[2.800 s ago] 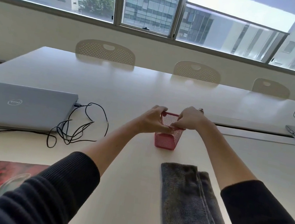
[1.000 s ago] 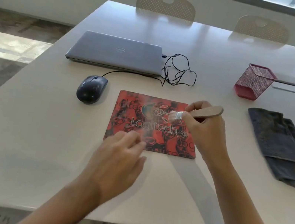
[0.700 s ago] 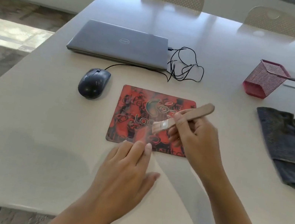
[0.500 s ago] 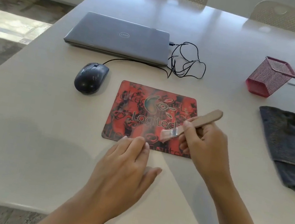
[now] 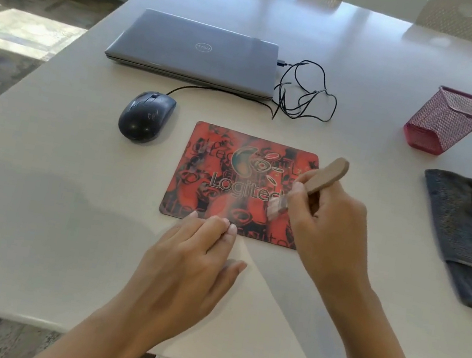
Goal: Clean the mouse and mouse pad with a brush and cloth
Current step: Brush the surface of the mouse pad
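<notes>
**Brush on the mouse pad, left hand steadying its near edge**

The red and black rectangular mouse pad with a Logitech logo lies flat on the white counter and serves as the landmark here. The right hand is over the pad's right side, its fingers curled round the tan wooden handle of a small brush. The handle tilts up and away to the right, while the pale bristles point down to the pad's surface just right of the logo lettering; they look blurred, so whether they touch the pad cannot be told for sure.

The left hand lies flat on the counter at the pad's near edge, fingers straight and close together, holding nothing; the fingertips rest at or on that edge.

Left of the pad, just beside its far left corner, sits a black corded computer mouse, off the pad. Its black cable runs behind the pad into a loose tangle and up to a closed grey laptop lying beyond the pad.

Well to the right of the pad lies a folded dark grey cloth. Beyond the cloth, to the pad's far right, stands a red wire-mesh pen holder, tilted in the wide-angle view.
</notes>
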